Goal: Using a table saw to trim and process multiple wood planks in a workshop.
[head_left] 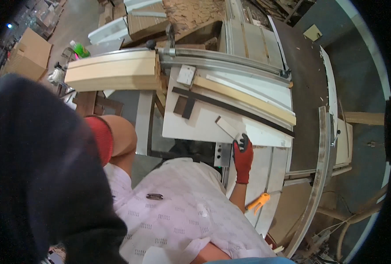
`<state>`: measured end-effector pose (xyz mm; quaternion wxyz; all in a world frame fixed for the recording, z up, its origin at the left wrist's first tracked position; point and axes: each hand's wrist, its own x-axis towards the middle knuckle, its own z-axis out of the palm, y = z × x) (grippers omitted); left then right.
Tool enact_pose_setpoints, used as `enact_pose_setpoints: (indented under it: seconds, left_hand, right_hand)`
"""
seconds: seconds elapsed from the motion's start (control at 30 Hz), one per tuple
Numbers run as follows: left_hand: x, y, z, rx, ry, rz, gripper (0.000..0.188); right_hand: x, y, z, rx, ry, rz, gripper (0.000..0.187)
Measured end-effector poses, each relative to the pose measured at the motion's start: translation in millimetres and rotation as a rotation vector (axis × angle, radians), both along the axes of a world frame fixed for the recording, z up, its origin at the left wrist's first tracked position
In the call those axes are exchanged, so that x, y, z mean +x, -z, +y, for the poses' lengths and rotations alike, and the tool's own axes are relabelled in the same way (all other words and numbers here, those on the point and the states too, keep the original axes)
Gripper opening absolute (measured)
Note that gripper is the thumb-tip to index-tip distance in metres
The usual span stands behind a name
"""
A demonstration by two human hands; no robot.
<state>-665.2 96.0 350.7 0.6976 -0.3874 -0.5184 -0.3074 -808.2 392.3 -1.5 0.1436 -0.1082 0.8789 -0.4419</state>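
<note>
My right hand (243,163), in a red glove with dark fingertips, closes on the near end of a short white strip (227,127). That strip lies at a slant on a white panel (191,127). Beyond it, a long black strip (235,107) and a pale wooden strip (248,100) run across the panel, with a small white block (186,75) at their left end. My left hand (50,167) is raised close to the camera as a large dark blur. Its red glove cuff (99,137) shows at the wrist, but its fingers cannot be made out.
A stack of pale boards (114,72) sits left of the panel, by a metal rail (222,59). An orange air gun (260,202) lies to the right of my right forearm. A green bottle (79,48) and a cardboard box (28,55) stand far left.
</note>
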Motion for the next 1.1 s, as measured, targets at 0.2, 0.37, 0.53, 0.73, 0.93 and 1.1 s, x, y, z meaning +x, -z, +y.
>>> enact_pose_setpoints:
  seconds: [0.2,0.37,0.53,0.73,0.93,1.1]
  left_hand:
    - [-98,91,-28,0.228,-0.174,-0.701,0.07]
    - [-173,282,-71,-0.642,-0.954,-1.587,0.081]
    - [-196,388,-96,-0.893,-0.99,-1.581,0.086]
    - [-204,381,-105,-0.893,-0.828,-1.536,0.079]
    - [-163,305,-69,-0.909,-0.84,-1.479,0.036]
    - [-103,278,8,-0.762,-1.063,-1.101,0.016]
  right_hand:
    - [4,3,2,-0.449,0.033,-0.287,0.042]
    - [-15,-5,-25,-0.776,0.003,-0.44,0.04]
    - [-50,-2,-63,-0.941,-0.073,-0.418,0.049]
    - [-123,42,-101,-1.031,0.364,-0.552,0.056]
    - [-161,32,-92,-0.987,0.524,-0.77,0.054]
    - [-210,70,-36,-1.01,0.47,-0.918,0.055]
